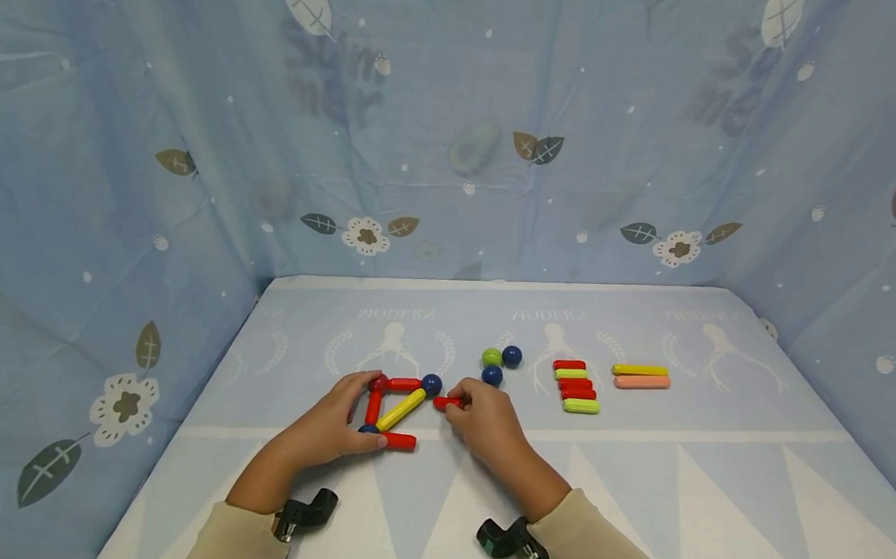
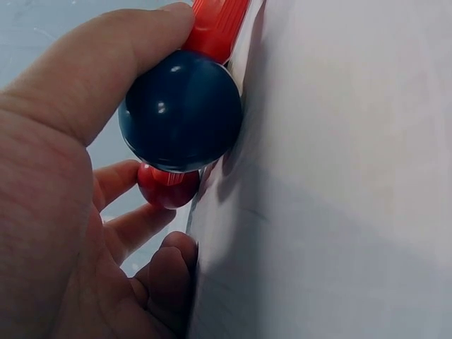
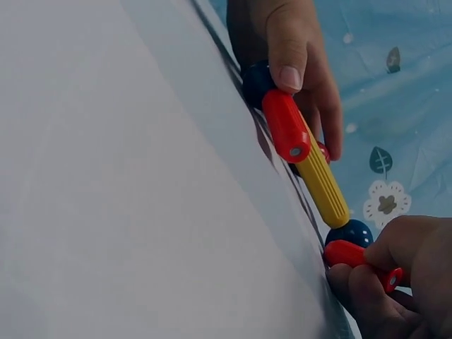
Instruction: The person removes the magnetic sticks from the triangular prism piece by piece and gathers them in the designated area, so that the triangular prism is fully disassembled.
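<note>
A triangle of magnetic rods and balls lies on the table, with a yellow rod [image 1: 402,410], a top red rod [image 1: 404,385] and a left red rod [image 1: 373,408] as its sides. My left hand [image 1: 323,427] holds it, thumb at the near blue ball [image 2: 180,113] and fingers at the red ball [image 2: 166,187]. From that blue ball another red rod [image 1: 400,442] sticks out to the right. Between thumb and fingers, my right hand [image 1: 487,419] pinches a separate red rod [image 3: 344,253], its end close by the right-hand blue ball [image 1: 432,385].
Beyond the right hand sit a green ball [image 1: 492,358] and two blue balls [image 1: 511,357]. Farther right, short red and green rods [image 1: 576,384] lie in a column, beside a longer yellow rod [image 1: 640,370] and a pink rod [image 1: 642,382]. Patterned cloth [image 1: 442,146] hangs behind the table.
</note>
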The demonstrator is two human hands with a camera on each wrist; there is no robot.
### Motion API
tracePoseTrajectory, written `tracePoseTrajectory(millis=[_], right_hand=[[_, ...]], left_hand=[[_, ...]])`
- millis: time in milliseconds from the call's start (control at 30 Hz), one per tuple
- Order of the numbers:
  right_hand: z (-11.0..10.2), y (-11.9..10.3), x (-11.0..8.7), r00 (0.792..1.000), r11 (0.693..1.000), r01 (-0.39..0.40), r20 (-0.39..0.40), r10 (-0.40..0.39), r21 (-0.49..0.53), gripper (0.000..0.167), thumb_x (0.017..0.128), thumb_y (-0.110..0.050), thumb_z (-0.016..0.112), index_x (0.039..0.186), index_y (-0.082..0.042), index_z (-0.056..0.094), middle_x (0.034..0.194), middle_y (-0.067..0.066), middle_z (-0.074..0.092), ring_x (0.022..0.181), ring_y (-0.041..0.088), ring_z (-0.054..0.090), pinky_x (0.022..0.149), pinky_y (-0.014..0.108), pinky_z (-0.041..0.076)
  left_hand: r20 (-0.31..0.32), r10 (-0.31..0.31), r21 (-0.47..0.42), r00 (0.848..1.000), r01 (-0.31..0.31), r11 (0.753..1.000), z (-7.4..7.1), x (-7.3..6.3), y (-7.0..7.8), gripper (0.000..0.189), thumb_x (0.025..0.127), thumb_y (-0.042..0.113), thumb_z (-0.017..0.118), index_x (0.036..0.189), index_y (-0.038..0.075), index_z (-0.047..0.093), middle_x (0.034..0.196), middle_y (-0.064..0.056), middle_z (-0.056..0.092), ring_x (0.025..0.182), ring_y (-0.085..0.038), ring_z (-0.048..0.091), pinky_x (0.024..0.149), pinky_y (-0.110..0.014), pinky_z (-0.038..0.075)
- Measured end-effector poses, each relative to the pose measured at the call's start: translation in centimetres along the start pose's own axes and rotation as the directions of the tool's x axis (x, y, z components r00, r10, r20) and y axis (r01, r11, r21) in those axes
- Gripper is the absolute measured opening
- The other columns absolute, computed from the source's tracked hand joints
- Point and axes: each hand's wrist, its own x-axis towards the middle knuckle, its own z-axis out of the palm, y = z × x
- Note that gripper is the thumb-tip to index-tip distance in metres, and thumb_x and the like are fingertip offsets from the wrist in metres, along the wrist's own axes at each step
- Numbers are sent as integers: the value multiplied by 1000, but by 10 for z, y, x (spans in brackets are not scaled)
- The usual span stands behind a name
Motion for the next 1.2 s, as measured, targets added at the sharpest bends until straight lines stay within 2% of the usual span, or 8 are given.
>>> tracePoseTrajectory(millis=[200, 433, 833, 967, 1200], right_hand=[[-1, 3, 1, 999, 999, -27, 36, 26, 28, 8, 95, -16, 73, 103, -18, 74, 87, -3, 68, 74, 17, 60, 63, 28, 51], [-5, 12, 3, 998, 998, -9, 66, 5, 67, 8, 95, -19, 74, 103, -19, 74, 86, -3, 67, 74, 17, 60, 63, 28, 52], [-32, 39, -2, 985, 985, -78, 165, 53, 153, 11, 96, -21, 75, 107, -18, 74, 98, 1, 69, 88, 20, 62, 74, 31, 55], [-41, 46, -5, 983, 986, -74, 179, 47, 152, 13, 96, -20, 74, 109, -17, 75, 97, 1, 70, 88, 20, 63, 76, 31, 56], [-55, 52, -10, 980, 983, -102, 183, 74, 151, 14, 95, -17, 74, 110, -17, 75, 96, 0, 72, 87, 19, 64, 76, 30, 57]], left_hand=[[1, -11, 4, 1000, 11, 1000, 0, 0, 0, 106, 79, 49, 90, 164, 24, 31, 168, -10, 32, 136, -34, 51, 107, -59, 51], [-7, -9, 0, 1000, 9, 1000, -1, 0, 0, 106, 79, 48, 90, 163, 23, 32, 167, -10, 33, 135, -33, 52, 105, -58, 52], [-1, -5, -10, 1000, 5, 1000, 1, 0, -3, 105, 79, 48, 90, 163, 24, 32, 167, -9, 32, 120, -27, 57, 102, -52, 55], [-3, 3, -7, 1000, -3, 1000, 1, 1, -4, 105, 80, 49, 89, 164, 23, 31, 167, -9, 32, 123, -28, 56, 103, -53, 55], [-2, 7, -6, 1000, -7, 1000, 1, 2, -4, 105, 80, 50, 89, 164, 24, 31, 168, -10, 31, 138, -34, 49, 108, -61, 49]])
